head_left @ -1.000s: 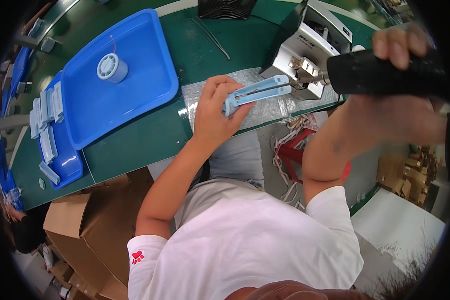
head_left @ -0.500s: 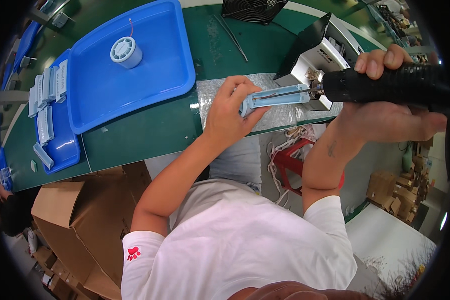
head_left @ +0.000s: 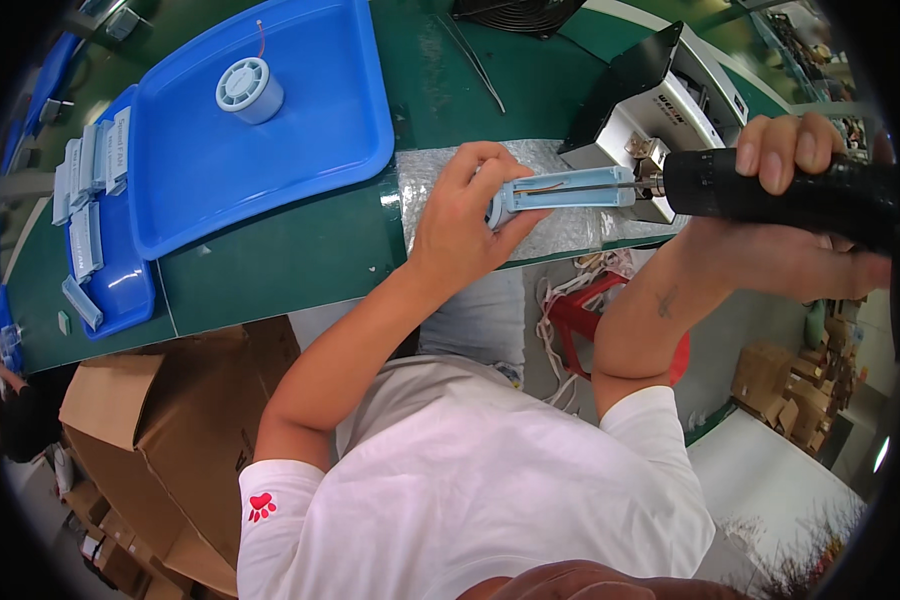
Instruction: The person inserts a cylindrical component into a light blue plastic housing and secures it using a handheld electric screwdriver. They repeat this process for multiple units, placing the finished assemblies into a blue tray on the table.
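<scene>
My left hand (head_left: 473,215) is closed around the round end of a light blue plastic fan housing (head_left: 600,188), whose long open handle points right. A wire lies inside the handle. My right hand (head_left: 785,215) wraps round a black electric screwdriver (head_left: 740,185), held level. Its long thin bit runs along the inside of the handle toward my left hand; where the tip ends I cannot make out. Just behind the screwdriver's nose stands a black and silver screw feeder (head_left: 660,110). Bubble wrap (head_left: 425,190) lies under the housing on the green table.
A large blue tray (head_left: 355,120) holds a round light blue fan head (head_left: 250,90) with a red wire. Left of it, a smaller blue tray (head_left: 130,300) carries several light blue handle covers (head_left: 86,240). Tweezers (head_left: 475,65) and a black fan (head_left: 520,12) lie farther back. A cardboard box (head_left: 190,450) stands below the table.
The housing and the screwdriver have shifted slightly right in the picture, along with the screw feeder, while the trays have slid a little left. Both hands keep their grip.
</scene>
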Motion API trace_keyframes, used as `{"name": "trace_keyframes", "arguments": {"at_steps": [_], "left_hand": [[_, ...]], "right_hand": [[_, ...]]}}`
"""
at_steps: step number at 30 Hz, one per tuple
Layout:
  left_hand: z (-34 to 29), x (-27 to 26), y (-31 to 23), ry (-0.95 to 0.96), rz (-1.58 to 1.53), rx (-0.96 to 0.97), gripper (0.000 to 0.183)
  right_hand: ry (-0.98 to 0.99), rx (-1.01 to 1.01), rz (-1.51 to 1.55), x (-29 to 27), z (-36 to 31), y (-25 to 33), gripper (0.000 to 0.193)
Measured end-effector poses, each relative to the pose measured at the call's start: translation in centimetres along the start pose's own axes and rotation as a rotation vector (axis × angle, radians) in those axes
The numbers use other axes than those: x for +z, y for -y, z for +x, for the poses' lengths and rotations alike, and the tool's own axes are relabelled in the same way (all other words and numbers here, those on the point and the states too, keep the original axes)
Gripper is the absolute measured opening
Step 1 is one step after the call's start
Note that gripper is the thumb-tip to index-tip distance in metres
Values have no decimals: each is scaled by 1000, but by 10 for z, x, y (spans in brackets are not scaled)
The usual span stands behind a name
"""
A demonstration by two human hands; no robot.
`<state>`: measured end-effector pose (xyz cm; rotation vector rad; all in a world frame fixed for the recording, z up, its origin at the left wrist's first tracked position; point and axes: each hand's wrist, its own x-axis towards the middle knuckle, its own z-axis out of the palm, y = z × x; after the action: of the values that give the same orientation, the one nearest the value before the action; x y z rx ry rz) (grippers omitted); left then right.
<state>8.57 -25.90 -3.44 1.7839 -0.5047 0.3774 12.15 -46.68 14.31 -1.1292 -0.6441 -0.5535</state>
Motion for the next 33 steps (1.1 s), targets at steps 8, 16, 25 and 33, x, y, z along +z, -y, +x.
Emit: {"name": "trace_keyframes", "arguments": {"at_steps": [8,16,25,33], "left_hand": [[6,2,-2,39,-8,-16,39],[23,-66,-28,88,-261,-592,43],[188,-245,20,-360,-39,-454,63],[312,-383,252,-401,438,-864,85]], "right_hand": [[-78,69,43,28,-8,-14,97],[24,-154,342,-26,42,37,74],[-457,-251,-724,-9,24,-26,65],[-574,-656,-1095,9,-3,-62,69]]}}
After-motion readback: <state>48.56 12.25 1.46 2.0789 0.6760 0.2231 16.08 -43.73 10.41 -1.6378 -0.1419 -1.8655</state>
